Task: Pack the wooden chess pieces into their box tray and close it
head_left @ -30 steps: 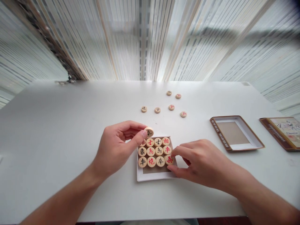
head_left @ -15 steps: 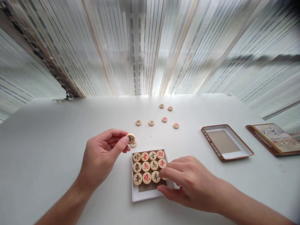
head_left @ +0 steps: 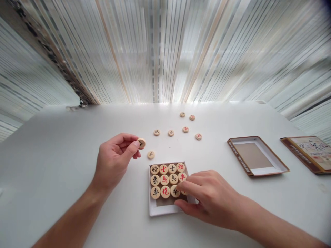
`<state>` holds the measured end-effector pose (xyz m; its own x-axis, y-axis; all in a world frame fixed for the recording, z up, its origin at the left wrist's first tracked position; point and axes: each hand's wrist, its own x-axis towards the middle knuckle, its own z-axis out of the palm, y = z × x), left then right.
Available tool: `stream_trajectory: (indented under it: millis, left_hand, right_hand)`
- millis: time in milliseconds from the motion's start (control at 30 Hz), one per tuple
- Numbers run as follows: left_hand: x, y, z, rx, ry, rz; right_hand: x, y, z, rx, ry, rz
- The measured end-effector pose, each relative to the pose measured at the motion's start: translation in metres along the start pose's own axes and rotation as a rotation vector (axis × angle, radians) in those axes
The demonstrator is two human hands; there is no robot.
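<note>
The right hand (head_left: 210, 199) conceals most of the nearest row's right-end xiangqi piece (head_left: 184, 192) in the piece tray (head_left: 167, 211). The left hand (head_left: 113, 160) hides one edge of the held xiangqi piece (head_left: 141, 143), beyond the tray. Far right of the tray, the printed box (head_left: 311, 151) is cut off. The farthest black-lettered piece (head_left: 182, 114) is illegible.

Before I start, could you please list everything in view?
Tray: 1, white, front centre
Tray discs: 12, pale, red or black characters, in tray, one mostly covered
Loose discs: 7, pale, likewise marked, beyond tray
Held disc: 1, pale, black character, left
Open box: 1, brown and white, right
Illustrated box: 1, brown, far right
Table: 1, white, beneath
Striped curtain: 1 expanse, pale, behind
Unclear item: 1, dark, back left
Left hand: 1, holding that disc
Right hand: 1, over tray's right
</note>
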<state>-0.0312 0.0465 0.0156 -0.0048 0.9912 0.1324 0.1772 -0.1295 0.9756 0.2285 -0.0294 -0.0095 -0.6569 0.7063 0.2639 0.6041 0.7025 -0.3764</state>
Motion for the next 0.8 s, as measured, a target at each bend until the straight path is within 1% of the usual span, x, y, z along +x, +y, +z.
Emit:
stream_trajectory:
  millis: [333, 600, 667, 700, 800]
  left_hand:
    - [0.000, 0.000, 0.003, -0.023, -0.016, 0.044]
    - [-0.001, 0.001, 0.004, -0.022, -0.017, 0.038]
    - [-0.002, 0.002, 0.005, -0.029, -0.025, 0.035]
    - [-0.003, 0.002, 0.006, -0.033, -0.029, 0.035]
    - [-0.004, 0.002, 0.007, -0.036, -0.040, 0.036]
  right_hand:
    - [-0.002, 0.002, 0.001, 0.017, 0.029, -0.043]
    - [-0.002, 0.001, 0.004, 0.044, 0.055, -0.060]
    - [0.000, -0.001, -0.001, 0.122, 0.082, -0.030]
    - [0.002, -0.003, -0.005, 0.202, 0.107, -0.002]
    - [0.005, -0.011, -0.024, 0.555, 0.204, 0.128]
